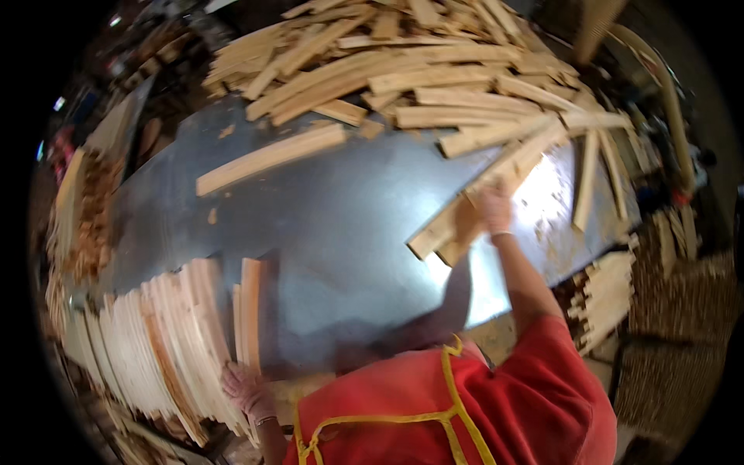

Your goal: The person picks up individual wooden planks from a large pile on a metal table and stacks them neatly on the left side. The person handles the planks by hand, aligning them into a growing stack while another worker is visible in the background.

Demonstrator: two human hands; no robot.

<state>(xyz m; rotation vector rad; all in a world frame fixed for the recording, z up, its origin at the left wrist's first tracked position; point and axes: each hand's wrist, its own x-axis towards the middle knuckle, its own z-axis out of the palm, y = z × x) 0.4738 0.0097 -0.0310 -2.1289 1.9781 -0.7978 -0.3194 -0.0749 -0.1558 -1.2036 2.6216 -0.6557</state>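
My right hand (496, 208) reaches over the metal table and is closed on a wooden board (434, 232) that slants from lower left to upper right. A second board (456, 246) lies partly beneath it, and their far ends meet the loose pile. At the lower left, my left hand (248, 393) touches the near ends of a row of pale boards (174, 325) standing side by side; its fingers look stretched out, though slightly blurred. Just right of that row, two boards (249, 310) stand a little apart.
A heap of loose boards (434, 77) covers the far side of the metal table (333, 240). One single board (271, 157) lies at its left middle. Stacked wood (608, 294) stands beyond the right edge, and more stacks (89, 225) at the far left.
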